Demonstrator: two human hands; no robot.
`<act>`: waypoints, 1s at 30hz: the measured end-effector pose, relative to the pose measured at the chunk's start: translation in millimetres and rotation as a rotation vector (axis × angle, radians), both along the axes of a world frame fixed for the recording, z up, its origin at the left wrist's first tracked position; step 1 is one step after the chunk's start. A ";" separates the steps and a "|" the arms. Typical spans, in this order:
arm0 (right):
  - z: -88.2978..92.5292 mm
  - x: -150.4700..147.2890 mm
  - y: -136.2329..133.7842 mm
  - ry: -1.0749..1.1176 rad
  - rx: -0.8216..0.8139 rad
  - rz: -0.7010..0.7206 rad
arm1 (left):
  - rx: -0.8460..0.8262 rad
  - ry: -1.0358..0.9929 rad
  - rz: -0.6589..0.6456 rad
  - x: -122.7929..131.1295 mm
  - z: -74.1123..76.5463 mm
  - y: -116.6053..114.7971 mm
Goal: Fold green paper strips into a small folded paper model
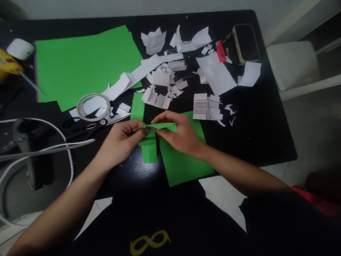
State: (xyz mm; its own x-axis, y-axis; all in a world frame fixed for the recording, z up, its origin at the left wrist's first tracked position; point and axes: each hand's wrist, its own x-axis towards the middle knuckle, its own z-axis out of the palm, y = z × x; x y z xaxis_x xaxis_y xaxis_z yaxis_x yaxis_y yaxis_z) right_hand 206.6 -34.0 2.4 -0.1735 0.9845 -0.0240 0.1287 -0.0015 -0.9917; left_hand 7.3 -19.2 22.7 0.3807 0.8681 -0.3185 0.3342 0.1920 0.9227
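Between my two hands is a folded piece of green paper (pixel 149 151), creased into flaps, with one strip standing out to the right. My left hand (pixel 128 137) pinches its left side between thumb and fingers. My right hand (pixel 179 133) closes on the right end of the strip, thumb below and fingers above. Under my right hand and wrist lies a flat green sheet (pixel 183 163). Just beyond my left fingers rests a folded green strip (pixel 137 106). Black-handled scissors (pixel 103 122) lie left of my left hand, their blades partly open.
A roll of tape (pixel 93 106) sits beside large green sheets (pixel 85 64). White paper scraps (pixel 161 78) are scattered over the black table (pixel 255 131). A folded white piece (pixel 206 106), a phone (pixel 246 42) and a red object (pixel 220 51) are to the right. A white cable (pixel 70 163) loops at left.
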 end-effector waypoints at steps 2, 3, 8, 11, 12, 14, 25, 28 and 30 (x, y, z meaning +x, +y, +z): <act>0.0 -0.3 0.6 -0.011 0.003 -0.006 | 0.011 0.006 0.007 1.3 0.0 -0.1; -0.2 -0.5 0.8 -0.019 -0.003 -0.007 | 0.015 0.003 0.010 2.0 0.0 -0.1; -1.6 -1.5 1.0 0.013 -0.089 0.001 | -0.017 -0.020 0.021 4.5 0.1 -0.9; -1.8 -2.2 0.4 0.039 -0.122 -0.001 | -0.033 -0.029 0.024 4.3 -0.1 -1.6; -1.8 -2.2 0.3 0.049 -0.122 -0.002 | -0.034 -0.029 0.024 4.0 -0.2 -1.7; -1.8 -1.9 0.2 0.073 -0.106 -0.005 | -0.037 -0.025 0.026 3.3 -0.5 -1.7; -2.7 -1.5 -0.7 0.099 -0.062 -0.032 | -0.071 -0.081 0.063 3.7 -0.7 -0.5; -2.7 -1.1 0.1 0.090 -0.056 -0.034 | -0.068 -0.111 0.070 4.9 -0.5 -1.0; -3.5 -0.8 0.5 0.120 -0.056 -0.032 | -0.066 -0.116 0.078 5.9 -0.3 -1.2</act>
